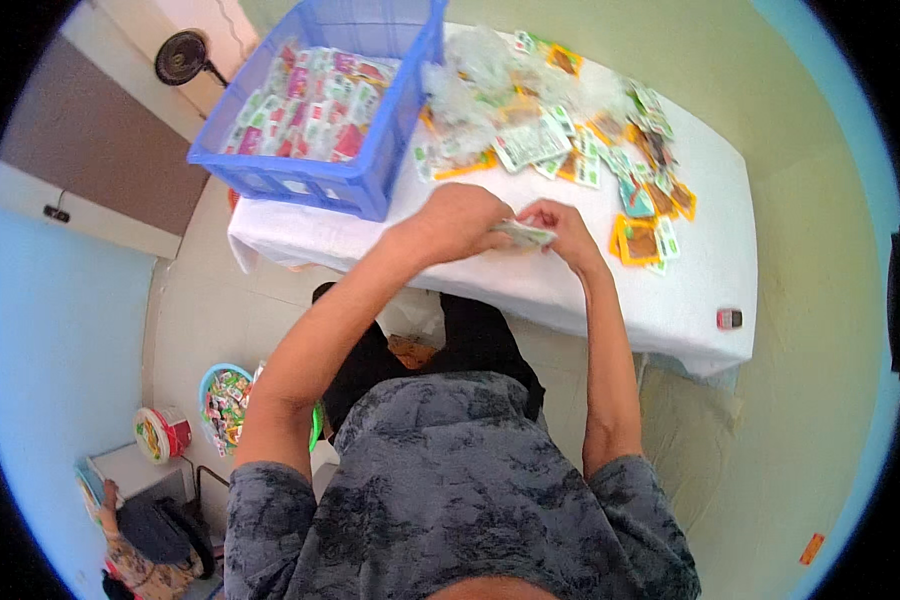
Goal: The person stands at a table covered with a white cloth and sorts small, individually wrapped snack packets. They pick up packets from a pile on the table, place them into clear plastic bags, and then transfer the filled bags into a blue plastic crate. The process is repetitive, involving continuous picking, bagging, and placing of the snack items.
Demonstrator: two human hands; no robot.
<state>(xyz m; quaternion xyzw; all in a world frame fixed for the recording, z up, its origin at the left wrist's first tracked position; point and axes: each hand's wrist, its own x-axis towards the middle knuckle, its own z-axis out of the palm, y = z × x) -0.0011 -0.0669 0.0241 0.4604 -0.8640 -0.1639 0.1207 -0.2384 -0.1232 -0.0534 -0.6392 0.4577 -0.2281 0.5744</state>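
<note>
My left hand (458, 218) and my right hand (560, 228) meet above the front edge of the white-covered table (715, 260), both with fingers closed round a small pale packet (523, 234), slightly blurred. Just beyond them lie loose packets, among them a white packet with green print (530, 142) and clear crumpled bags (460, 95). To their right is a short stack of yellow-edged packets (638, 240). A blue plastic crate (355, 187) full of upright white, pink and green packets stands at the table's left.
A small dark-and-red item (729, 319) sits at the table's right front. On the floor at left are a basin of packets (228, 400) and a bucket (162, 436). A fan (180, 58) stands behind. A person (140, 550) is at lower left, beside a wall.
</note>
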